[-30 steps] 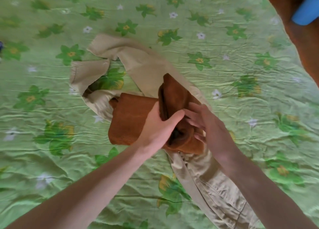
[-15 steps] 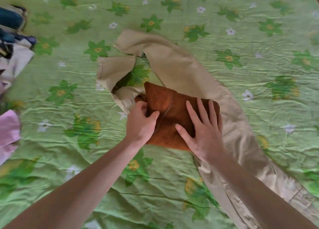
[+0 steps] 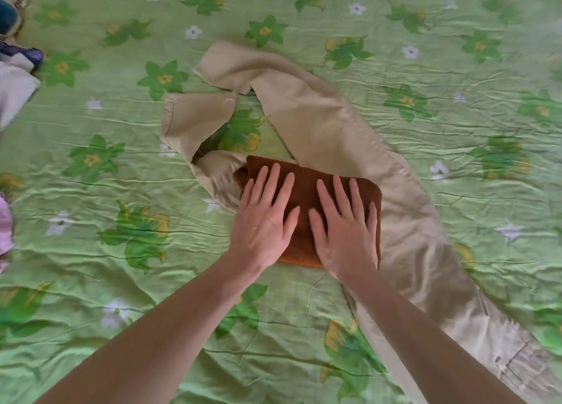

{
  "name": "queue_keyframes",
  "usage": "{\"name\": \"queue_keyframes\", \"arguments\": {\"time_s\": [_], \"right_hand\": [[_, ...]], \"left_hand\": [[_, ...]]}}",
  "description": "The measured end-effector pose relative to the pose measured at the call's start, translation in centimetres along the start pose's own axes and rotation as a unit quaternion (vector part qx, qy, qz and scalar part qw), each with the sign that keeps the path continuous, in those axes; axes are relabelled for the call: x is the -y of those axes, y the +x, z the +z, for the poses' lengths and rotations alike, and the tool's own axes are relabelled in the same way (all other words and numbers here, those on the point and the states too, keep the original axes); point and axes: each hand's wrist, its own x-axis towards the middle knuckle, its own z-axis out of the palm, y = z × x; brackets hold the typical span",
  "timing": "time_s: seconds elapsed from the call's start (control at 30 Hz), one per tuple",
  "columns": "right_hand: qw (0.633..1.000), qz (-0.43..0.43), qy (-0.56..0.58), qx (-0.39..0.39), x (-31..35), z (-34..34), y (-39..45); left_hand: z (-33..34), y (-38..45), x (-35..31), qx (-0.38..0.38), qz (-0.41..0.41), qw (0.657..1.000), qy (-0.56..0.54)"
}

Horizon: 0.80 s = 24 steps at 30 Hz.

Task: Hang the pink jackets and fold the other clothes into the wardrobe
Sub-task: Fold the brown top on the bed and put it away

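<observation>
A folded brown garment (image 3: 307, 172) lies on the green flowered bedsheet (image 3: 121, 190), partly on top of beige trousers (image 3: 334, 130) that stretch from the upper middle to the lower right. My left hand (image 3: 264, 221) lies flat on the left half of the brown bundle, fingers straight and spread. Beside it, my right hand (image 3: 343, 224) presses flat on the right half. A pink garment (image 3: 4, 224) shows only as a sliver at the left edge.
A pile of other clothes (image 3: 15, 78), white and dark blue, sits at the upper left edge. The wrinkled sheet fills the remainder of the view.
Both hands let go of the brown garment's fold and now lie flat on it with straight fingers. The bundle has gone from half folded to a compact rectangle.
</observation>
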Motion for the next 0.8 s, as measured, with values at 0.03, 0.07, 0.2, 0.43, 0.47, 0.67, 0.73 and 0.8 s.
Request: {"name": "queue_keyframes", "arguments": {"time_s": [0.03,0.07,0.2,0.43,0.47,0.67,0.73,0.8], "right_hand": [[0.998,0.002,0.052,-0.022,-0.8,-0.3,0.0],[0.996,0.004,0.076,-0.045,-1.6,-0.5,-0.1],[0.997,0.024,0.046,-0.055,-3.1,0.1,-1.0],[0.992,0.011,0.117,-0.037,-3.7,0.8,-0.1],[0.991,0.009,0.131,-0.034,-3.8,0.7,-0.2],[0.968,0.029,0.249,0.015,-4.3,-0.4,-0.3],[0.943,0.086,0.320,0.021,-4.4,-0.9,-0.4],[0.903,0.172,0.392,0.015,-4.4,-1.6,-0.5]], "left_hand": [[0.5,0.0,0.5,0.000,-0.002,1.000,-0.008],[0.9,-0.1,0.9,-0.006,-0.003,1.000,-0.018],[2.2,-0.4,1.6,-0.014,-0.009,0.999,-0.047],[2.9,0.0,1.6,-0.014,-0.028,0.997,-0.073],[2.8,-0.2,1.5,-0.016,-0.041,0.996,-0.078],[1.5,-1.3,-1.3,-0.076,-0.215,0.962,-0.151],[1.1,-1.3,-2.0,-0.080,-0.303,0.917,-0.248],[0.4,-0.9,-1.9,-0.070,-0.383,0.861,-0.327]]}}
